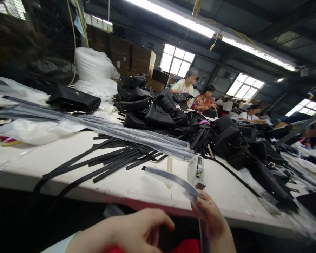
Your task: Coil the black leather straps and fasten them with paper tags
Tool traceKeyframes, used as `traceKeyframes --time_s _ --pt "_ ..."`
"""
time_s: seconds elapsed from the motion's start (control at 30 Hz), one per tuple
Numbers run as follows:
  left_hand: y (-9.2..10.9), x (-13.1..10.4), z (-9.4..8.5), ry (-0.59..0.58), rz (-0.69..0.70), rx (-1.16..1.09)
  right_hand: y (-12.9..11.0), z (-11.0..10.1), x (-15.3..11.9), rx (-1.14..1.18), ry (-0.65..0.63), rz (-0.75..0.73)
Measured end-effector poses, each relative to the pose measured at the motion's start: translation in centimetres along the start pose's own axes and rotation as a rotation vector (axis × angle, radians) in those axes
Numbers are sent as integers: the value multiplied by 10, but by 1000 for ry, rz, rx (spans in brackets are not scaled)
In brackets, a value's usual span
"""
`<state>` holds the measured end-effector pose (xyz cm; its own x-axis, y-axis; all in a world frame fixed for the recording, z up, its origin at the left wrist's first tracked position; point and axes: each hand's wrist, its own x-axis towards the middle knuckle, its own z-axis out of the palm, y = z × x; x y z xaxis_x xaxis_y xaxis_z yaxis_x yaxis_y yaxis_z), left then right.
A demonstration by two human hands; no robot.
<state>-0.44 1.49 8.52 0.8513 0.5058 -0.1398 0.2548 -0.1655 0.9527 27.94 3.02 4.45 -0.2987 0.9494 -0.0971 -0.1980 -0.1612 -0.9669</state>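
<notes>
Plastic-sleeved strap (177,178): head view, in the right hand (212,212), near side of the white device (192,170). Right hand has it pinched between thumb and fingers, just nearer than the device. Strap's dark tip points left of the device, over the worktop (223,189); its other part drops below the hand, lower end out of frame.

Left hand (135,226): nearer than the device and to its left, in front of the worktop edge. Fingers loosely bent, gap between index and thumb; palm side hidden.

Left of the device: loose black straps (109,161) fanned out, some hanging over the near edge. Bundle of wrapped straps (147,135) lies across them, right end just beside the device's far side. Far left of it: one black bag (73,99), with a white stack (93,66) beyond, material unclear.

Behind the device: black strips (200,137) gathered under a pink band (204,122); past them, a heap of black bags (158,114).

Right of the device: more black bags (228,138), plus a thin black strap (234,175) running from near the device toward the near edge.

Well beyond the device: co-worker in a pale top (183,88), another in a red patterned top (201,102).
</notes>
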Motion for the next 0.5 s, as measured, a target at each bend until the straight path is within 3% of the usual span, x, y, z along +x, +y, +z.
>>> traceKeyframes --time_s 0.07,0.1,0.13,0.17,0.2,0.23,0.33,0.37,0.43,0.5 --pt "12 10 -12 422 180 311 0 -5 -11 -23 -24 22" --pt "14 12 -22 578 240 444 -1 -9 -17 -42 -49 29" --pt "14 14 -33 648 270 533 -2 -12 -23 -64 -78 29" --pt "12 16 -45 625 259 573 -4 -16 -28 -88 -102 19" --pt "7 18 -57 510 206 566 -7 -20 -32 -116 -120 8" --pt "0 20 -68 322 120 507 -12 -24 -35 -152 -126 4" --pt "-29 19 -92 -353 -208 134 -34 -33 -39 -343 -118 81" --pt "-39 15 -97 -513 -286 8 -43 -36 -38 -424 -118 126" --pt "-56 3 -103 -629 -366 -170 -57 -39 -33 -564 -133 204" --pt "-66 -12 -105 -552 -392 -260 -64 -39 -23 -649 -175 266"
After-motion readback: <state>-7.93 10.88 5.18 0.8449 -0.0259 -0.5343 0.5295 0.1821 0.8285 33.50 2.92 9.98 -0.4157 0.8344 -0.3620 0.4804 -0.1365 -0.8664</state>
